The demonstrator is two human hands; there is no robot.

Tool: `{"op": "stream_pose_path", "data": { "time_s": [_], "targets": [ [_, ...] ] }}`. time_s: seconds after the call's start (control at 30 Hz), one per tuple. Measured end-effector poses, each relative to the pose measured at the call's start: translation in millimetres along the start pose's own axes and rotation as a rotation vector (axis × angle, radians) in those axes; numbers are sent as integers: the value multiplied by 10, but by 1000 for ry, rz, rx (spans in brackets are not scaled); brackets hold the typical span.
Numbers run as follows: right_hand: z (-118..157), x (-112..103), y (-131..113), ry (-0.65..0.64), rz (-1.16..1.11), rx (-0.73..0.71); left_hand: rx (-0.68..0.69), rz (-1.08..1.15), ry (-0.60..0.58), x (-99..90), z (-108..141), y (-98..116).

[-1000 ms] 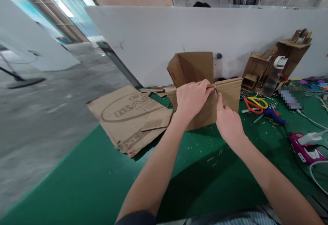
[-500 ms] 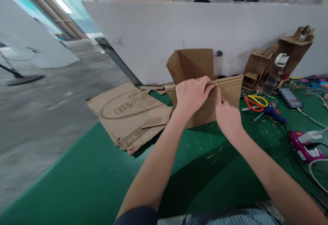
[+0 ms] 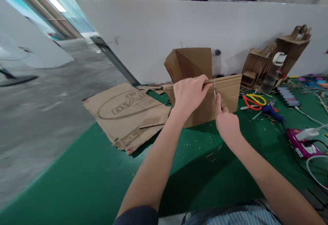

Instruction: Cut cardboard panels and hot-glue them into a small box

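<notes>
My left hand (image 3: 188, 93) is closed over the top edge of an upright cardboard sheet (image 3: 227, 93), fingers behind it and thumb in front. My right hand (image 3: 227, 119) grips a slim craft knife (image 3: 215, 89), its index finger stretched along the tool. The metal blade touches the front of the sheet just below the top edge, to the right of my left thumb. Most of the knife's handle is hidden in my fist. Behind the sheet stands a bent, open cardboard piece (image 3: 196, 61).
Flat printed cardboard (image 3: 123, 109) lies at left on the green table (image 3: 102, 170). Rightward are scissors (image 3: 256, 101), a blue glue gun (image 3: 273, 112), a water bottle (image 3: 273, 74), a phone (image 3: 288, 96) and a magenta power strip (image 3: 298, 143) with cords. A white partition (image 3: 143, 37) stands behind.
My right hand has drawn the knife slightly down the sheet, away from the top edge, and more of the blade shows. My left hand keeps its hold. The view has shifted slightly.
</notes>
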State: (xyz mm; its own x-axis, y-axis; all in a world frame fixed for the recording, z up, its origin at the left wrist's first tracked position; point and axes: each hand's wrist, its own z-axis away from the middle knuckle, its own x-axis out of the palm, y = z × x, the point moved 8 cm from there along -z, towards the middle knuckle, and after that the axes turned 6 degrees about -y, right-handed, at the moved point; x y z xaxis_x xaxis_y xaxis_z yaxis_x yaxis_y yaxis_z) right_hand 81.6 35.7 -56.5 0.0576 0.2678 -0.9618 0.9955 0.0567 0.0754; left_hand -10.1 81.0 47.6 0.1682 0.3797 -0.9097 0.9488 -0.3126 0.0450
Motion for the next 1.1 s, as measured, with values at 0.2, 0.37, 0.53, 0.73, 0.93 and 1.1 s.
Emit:
{"op": "stream_pose_path", "data": {
  "time_s": [0.2,0.37,0.53,0.73,0.93,1.1],
  "targets": [
    [70,49,15,1,-15,5,-4,-1,-16,-1,20,11],
    [45,-55,21,-86,-65,-24,-29,-42,15,-4,17,9],
    [-80,-229,28,-198,-141,-42,-16,-49,25,0,-6,9],
    [-196,-335,40,-180,-140,-68,-21,-44,15,8,-2,5],
    [-151,-163,32,-134,-66,-41,3,-39,22,-4,-1,9],
    [-110,-52,23,-57,-13,-15,4,-25,6,-4,-2,2]
  ]
}}
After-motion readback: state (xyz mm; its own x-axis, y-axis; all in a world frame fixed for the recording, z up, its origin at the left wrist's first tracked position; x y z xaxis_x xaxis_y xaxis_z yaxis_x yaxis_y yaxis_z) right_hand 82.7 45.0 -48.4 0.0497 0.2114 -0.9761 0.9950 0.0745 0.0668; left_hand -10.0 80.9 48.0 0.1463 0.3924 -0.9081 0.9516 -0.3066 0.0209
